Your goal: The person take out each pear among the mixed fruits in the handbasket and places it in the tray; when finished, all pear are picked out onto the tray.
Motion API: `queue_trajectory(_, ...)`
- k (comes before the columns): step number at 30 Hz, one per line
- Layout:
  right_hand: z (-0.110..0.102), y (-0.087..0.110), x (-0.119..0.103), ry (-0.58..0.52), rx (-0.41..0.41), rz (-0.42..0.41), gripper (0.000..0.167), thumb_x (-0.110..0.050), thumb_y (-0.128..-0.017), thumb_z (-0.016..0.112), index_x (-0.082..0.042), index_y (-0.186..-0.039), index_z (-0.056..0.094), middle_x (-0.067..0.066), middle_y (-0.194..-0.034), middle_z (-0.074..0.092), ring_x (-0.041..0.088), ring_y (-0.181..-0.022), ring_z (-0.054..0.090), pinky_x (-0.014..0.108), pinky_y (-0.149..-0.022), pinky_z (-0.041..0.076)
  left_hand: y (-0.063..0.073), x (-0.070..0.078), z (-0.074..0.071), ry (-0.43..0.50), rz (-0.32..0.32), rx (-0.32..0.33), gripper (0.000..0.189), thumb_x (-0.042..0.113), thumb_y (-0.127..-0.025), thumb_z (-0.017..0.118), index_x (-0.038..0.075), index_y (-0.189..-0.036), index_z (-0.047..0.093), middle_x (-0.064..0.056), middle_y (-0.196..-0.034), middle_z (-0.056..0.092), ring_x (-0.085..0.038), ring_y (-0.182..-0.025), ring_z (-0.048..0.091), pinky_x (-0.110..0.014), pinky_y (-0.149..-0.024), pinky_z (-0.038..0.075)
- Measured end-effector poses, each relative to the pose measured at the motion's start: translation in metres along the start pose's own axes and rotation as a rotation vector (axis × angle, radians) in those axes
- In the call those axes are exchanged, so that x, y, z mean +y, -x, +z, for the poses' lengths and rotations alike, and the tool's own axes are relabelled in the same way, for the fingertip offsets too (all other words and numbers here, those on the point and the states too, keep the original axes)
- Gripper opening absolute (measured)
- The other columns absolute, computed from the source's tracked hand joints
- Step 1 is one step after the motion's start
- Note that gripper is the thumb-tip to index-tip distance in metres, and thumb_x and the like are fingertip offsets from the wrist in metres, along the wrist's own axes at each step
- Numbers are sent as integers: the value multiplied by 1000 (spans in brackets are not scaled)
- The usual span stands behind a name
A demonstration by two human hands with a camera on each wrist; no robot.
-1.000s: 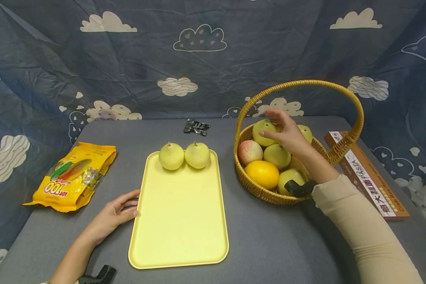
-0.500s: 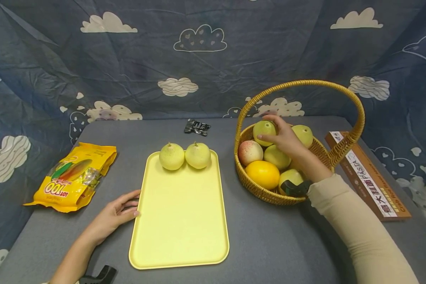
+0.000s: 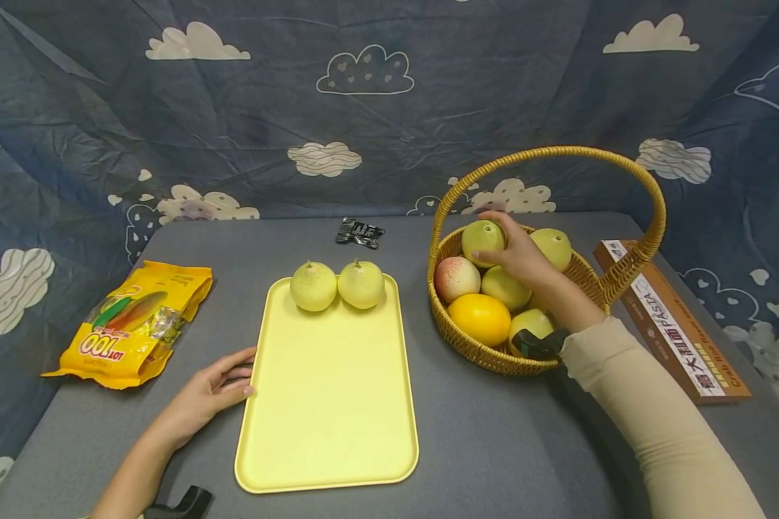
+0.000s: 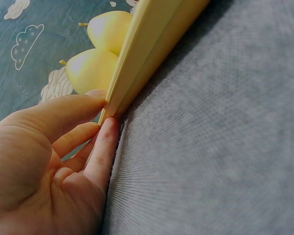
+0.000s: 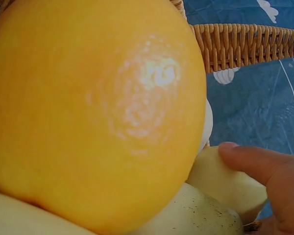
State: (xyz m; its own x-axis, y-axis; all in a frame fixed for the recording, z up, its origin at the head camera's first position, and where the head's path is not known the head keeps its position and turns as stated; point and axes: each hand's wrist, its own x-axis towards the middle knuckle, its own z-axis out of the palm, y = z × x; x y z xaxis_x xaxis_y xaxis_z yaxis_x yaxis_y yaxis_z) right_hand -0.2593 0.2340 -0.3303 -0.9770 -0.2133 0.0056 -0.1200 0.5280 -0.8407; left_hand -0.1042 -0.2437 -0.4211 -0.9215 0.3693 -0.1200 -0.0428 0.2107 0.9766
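In the head view my right hand (image 3: pixel 521 249) reaches into the wicker basket (image 3: pixel 477 353) and grips a yellow-green pear (image 3: pixel 480 236) at its back. My thumb lies along the front of that pear, also seen in the right wrist view, and my fingers curl behind it. A yellow tray (image 3: pixel 327 404) lies in the middle of the table, with two pale green pears (image 3: pixel 314 286) side by side at its far end. My left hand (image 3: pixel 203 395) pinches the tray's left edge; the left wrist view shows the thumb (image 4: pixel 63 113) on the rim and fingertips against the outer side.
The basket also holds a red-blushed peach (image 3: pixel 457 279), an orange-yellow fruit (image 3: pixel 480 319) and several more pears (image 3: pixel 552 248) under its tall handle (image 3: pixel 561 152). A yellow snack bag (image 3: pixel 136 324) lies left, a black wrapper (image 3: pixel 360 233) at the back, a pasta box (image 3: pixel 675 324) right.
My right hand has come down from just above the back of the basket and closed round the pear there. The left hand and tray have stayed in place.
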Motion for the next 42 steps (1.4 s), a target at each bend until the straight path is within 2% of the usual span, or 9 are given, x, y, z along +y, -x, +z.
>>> queue_trajectory(5,-1,1,-2,41,1,17,68,-3,-82,64,-11,-139,27,13,-142,22,34,-111,39,48,-90,36,0,-1,-1,-9,-1,7,64,11,-86,61,-2,-139,27,-25,-128,36,-7,-104,52,-20,-86,45)
queue_trajectory(9,-1,1,-3,72,55,22,69,-7,-80,68,-14,-137,31,10,-144,22,34,-114,38,48,-90,37,0,0,-1,-6,-2,4,63,11,-87,60,-1,-139,28,-25,-129,35,-7,-105,51,-20,-86,45)
queue_trajectory(13,-4,6,-10,46,100,17,70,-13,-78,71,-20,-136,34,7,-142,25,33,-109,43,46,-84,42,-1,0,0,-3,2,2,63,11,-87,60,-1,-139,28,-25,-129,35,-8,-105,51,-20,-86,45)
queue_trajectory(19,-16,26,-26,48,105,-44,70,-19,-78,72,-20,-136,34,13,-126,39,29,-95,49,39,-73,46,-2,0,1,-1,10,0,62,10,-87,60,-2,-139,28,-25,-128,35,-8,-105,51,-20,-86,45)
queue_trajectory(25,-17,53,-36,42,76,-103,70,-17,-76,74,-19,-135,36,13,-121,40,25,-97,47,33,-71,47,-1,-2,0,-1,12,3,62,10,-87,60,-2,-139,28,-26,-127,37,-7,-104,52,-20,-85,45)
queue_trajectory(33,12,83,-50,-77,3,-222,68,-6,-71,76,-10,-129,41,4,-127,38,23,-97,48,25,-74,50,0,-3,0,-6,13,5,62,10,-87,60,-2,-139,28,-26,-127,38,-7,-104,52,-20,-85,45)
queue_trajectory(39,45,92,-73,-169,-53,-343,69,-1,-67,78,-8,-128,44,5,-124,42,23,-100,49,29,-82,47,0,-3,0,-11,11,6,62,10,-87,60,-2,-139,28,-26,-127,38,-8,-104,52,-20,-85,45)
queue_trajectory(42,63,93,-88,-227,-98,-372,70,-1,-67,78,-11,-128,45,3,-125,41,20,-104,47,31,-85,46,0,-3,-1,-11,8,4,62,11,-87,60,-2,-139,28,-26,-127,38,-8,-104,52,-20,-85,45)
